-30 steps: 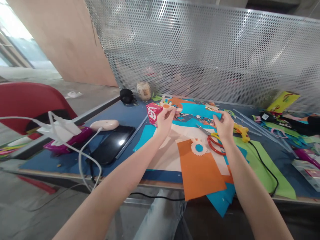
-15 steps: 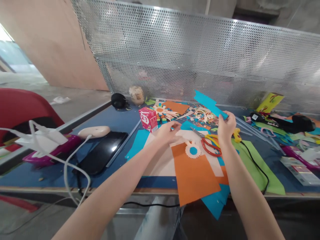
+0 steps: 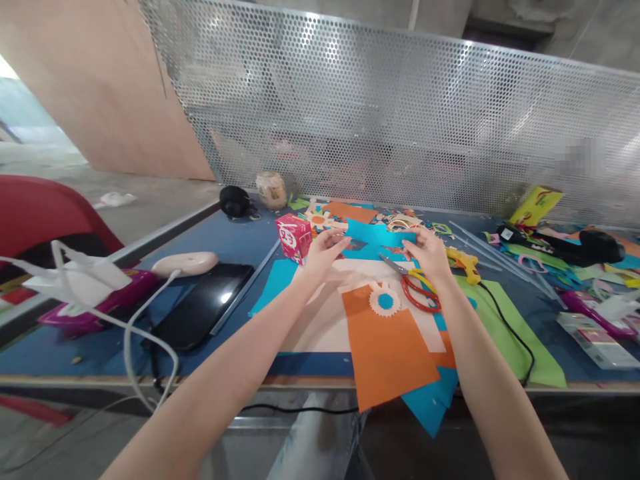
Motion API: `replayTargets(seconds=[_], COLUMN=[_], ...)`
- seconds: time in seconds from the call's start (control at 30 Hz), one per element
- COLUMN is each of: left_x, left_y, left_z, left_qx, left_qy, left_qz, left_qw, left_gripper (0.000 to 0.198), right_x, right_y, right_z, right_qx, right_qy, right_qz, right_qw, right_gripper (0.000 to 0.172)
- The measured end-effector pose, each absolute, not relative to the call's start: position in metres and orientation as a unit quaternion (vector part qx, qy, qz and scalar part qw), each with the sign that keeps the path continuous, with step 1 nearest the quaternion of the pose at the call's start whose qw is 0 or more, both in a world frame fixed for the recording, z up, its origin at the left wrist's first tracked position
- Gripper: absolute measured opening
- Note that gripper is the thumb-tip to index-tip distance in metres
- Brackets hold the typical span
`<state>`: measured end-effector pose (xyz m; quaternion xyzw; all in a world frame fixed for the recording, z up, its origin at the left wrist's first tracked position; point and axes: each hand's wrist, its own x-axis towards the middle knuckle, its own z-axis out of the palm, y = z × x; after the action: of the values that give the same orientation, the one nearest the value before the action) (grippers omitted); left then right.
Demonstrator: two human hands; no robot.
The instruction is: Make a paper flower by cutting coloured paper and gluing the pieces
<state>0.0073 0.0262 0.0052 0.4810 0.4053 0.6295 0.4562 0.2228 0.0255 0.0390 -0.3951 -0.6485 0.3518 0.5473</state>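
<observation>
- Behind the blue table (image 3: 235, 240), a perforated silver metal panel (image 3: 320, 93) is set upright; at the far left, a red chair (image 3: 50, 213) is seen.
- Above the far half of the table, a bright blue, flat strip (image 3: 375, 233) is held raised between the two hands.
- By the right hand (image 3: 427, 252), the strip's right end is pinched between thumb and fingers.
- At the strip's left end, the left hand (image 3: 327, 250) is placed with its thumb and fingers slightly parted; whether the strip is gripped there cannot be told.
- Below the hands, a large pale sheet (image 3: 315, 327) is spread, overlapped by a rectangular orange sheet (image 3: 395, 363) whose lower end is extended past the table's front edge.
- On the orange sheet's upper part, a white toothed ring with a blue centre (image 3: 385, 301) is laid.
- Just beside the ring, scissors with red and yellow handles (image 3: 421, 293) are rested, their blades pointed away from the front edge.
- Near the right wrist, a yellow glue gun with a black cord (image 3: 465, 265) is placed, beside a light green sheet (image 3: 517, 343).
- Near the left hand, a pink printed box (image 3: 294, 239) is stood; farther left, a black, flat phone (image 3: 203, 307) is laid.
</observation>
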Motion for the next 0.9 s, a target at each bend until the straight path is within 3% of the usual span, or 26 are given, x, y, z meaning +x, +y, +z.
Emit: replayTargets(seconds=[0.13,0.33,0.4,0.53,0.6,0.67,0.77,0.9], left_x=[0.007,0.008,0.010,0.012,0.011,0.010,0.010,0.011], left_y=[0.028,0.017,0.012,0.011,0.012,0.014,0.014,0.016], left_z=[0.000,-0.001,0.003,0.010,0.011,0.011,0.011,0.010], left_qx=[0.497,0.711,0.754,0.753,0.718,0.687,0.661,0.641], left_qy=[0.467,0.401,0.386,0.448,0.490,0.518,0.525,0.495], left_qz=[0.644,0.543,0.506,0.469,0.480,0.496,0.517,0.549], left_qw=[0.347,0.198,0.163,0.118,0.116,0.119,0.143,0.206], left_gripper=[0.042,0.068,0.058,0.018,0.017,0.017,0.015,0.014], right_x=[0.226,0.220,0.217,0.218,0.222,0.226,0.227,0.219], right_y=[0.025,0.018,0.016,0.015,0.013,0.008,-0.002,-0.012], right_z=[0.039,0.041,0.041,0.041,0.040,0.041,0.043,0.050], right_qx=[-0.403,-0.380,-0.369,-0.404,-0.474,-0.578,-0.694,-0.743], right_qy=[-0.642,-0.698,-0.721,-0.762,-0.790,-0.786,-0.718,-0.664], right_qz=[0.340,0.303,0.292,0.205,0.106,0.036,0.047,0.061], right_qw=[0.557,0.526,0.508,0.464,0.374,0.215,0.012,-0.048], right_gripper=[0.021,0.017,0.018,0.033,0.034,0.031,0.036,0.054])
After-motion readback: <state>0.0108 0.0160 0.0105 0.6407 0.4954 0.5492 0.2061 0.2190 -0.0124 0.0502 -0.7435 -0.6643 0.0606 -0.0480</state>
